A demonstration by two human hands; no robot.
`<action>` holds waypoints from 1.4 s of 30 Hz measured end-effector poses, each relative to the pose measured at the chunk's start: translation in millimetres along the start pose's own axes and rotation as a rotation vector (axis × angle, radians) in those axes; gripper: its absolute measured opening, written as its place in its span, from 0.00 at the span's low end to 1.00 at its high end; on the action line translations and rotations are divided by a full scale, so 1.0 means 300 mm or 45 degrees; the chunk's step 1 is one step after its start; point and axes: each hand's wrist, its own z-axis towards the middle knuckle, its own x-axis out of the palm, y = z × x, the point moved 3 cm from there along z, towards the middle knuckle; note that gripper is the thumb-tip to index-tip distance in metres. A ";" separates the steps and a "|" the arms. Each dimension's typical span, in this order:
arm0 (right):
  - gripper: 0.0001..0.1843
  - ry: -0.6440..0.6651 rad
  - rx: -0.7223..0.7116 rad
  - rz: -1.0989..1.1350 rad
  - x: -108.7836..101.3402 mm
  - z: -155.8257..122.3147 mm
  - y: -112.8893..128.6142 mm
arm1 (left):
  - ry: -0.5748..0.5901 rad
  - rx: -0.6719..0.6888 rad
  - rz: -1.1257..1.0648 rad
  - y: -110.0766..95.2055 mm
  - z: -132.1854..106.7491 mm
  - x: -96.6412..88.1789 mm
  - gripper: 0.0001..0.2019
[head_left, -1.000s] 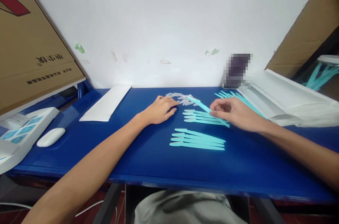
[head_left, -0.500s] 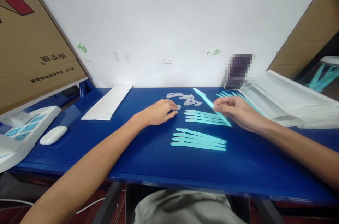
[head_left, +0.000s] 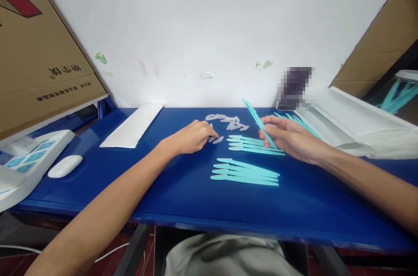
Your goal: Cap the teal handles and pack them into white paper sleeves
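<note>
My right hand [head_left: 282, 134] grips a turquoise eyebrow razor [head_left: 254, 115] by its handle, blade end tilted up and away to the left. Below it lies a row of several turquoise razors [head_left: 251, 144], and closer to me a second group of razors [head_left: 248, 172]. My left hand [head_left: 196, 136] rests low over the table, fingers bent but apart, with the fingertips at a few small clear plastic caps [head_left: 218, 139]. Part of these caps is hidden by the fingers. Just beyond, a loose pile of clear caps [head_left: 232, 122] is scattered.
More razors [head_left: 298, 121] lie behind my right hand, beside a white open box [head_left: 339, 123]. A phone-like dark object [head_left: 294, 89] leans on the wall. On the left are a white flat strip [head_left: 132, 126], a white mouse [head_left: 65, 166] and a white tray [head_left: 32, 165].
The razor in my right hand has swung more upright and shifted slightly. My left fingers have curled down, and more clear caps now show beside them.
</note>
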 end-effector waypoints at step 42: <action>0.22 -0.267 -0.192 -0.553 0.000 -0.003 0.032 | -0.002 -0.004 0.206 -0.008 0.008 0.008 0.19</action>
